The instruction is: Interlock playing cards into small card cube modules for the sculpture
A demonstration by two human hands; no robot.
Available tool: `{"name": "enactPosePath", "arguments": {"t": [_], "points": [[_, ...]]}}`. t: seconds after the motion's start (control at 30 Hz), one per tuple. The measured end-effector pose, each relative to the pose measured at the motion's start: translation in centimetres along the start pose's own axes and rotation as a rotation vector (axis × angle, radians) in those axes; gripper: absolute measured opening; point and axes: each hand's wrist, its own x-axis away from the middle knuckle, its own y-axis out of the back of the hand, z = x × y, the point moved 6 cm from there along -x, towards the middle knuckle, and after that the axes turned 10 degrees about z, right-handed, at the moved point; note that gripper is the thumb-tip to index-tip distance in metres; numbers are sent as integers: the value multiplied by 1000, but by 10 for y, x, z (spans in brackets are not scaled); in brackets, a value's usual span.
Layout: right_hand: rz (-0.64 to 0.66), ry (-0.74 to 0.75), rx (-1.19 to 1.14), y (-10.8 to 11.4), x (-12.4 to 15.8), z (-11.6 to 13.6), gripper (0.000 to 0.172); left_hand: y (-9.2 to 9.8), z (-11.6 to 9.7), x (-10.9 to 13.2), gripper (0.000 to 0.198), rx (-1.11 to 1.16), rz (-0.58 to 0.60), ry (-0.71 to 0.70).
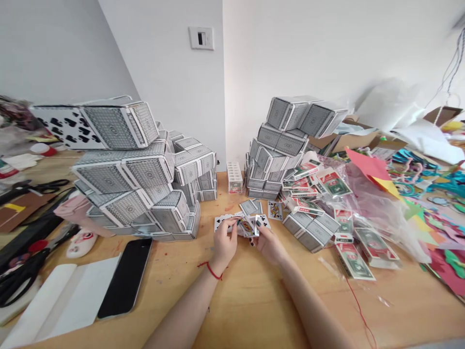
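Note:
Over the middle of the table, my left hand [225,240] pinches the left side of a face playing card [247,226]. My right hand [271,242] grips the card's right side, thumb and fingers closed. Loose playing cards lie just behind and under my hands, some face up, some showing grey backs. One of them is a queen-like picture card [275,210] to the right. Beside my right hand sits a grey block folded from playing cards [311,228]. Whether more than one card is between my fingers is hard to make out.
Stacked card blocks form a large pile [145,174] at left and a tower [278,145] at back right. Boxed card decks [358,254] lie at right near coloured paper [370,165]. A phone [125,278], open notebook [69,300] and scissors [25,276] are at left.

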Motion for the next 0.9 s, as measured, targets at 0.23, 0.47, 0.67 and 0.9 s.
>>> {"name": "enactPosePath", "arguments": {"t": [0.23, 0.47, 0.67, 0.9], "points": [[32, -35, -66, 6, 2, 2, 38, 1, 19, 3, 11, 153, -111, 129], [47, 97, -122, -3, 5, 13, 36, -6, -4, -1, 32, 106, 101, -25], [15, 165, -94, 2, 3, 13, 28, -11, -32, -1, 41, 89, 343, -180], [4, 156, 46, 10, 3, 12, 35, -13, -32, -3, 31, 209, 453, -135]]}}
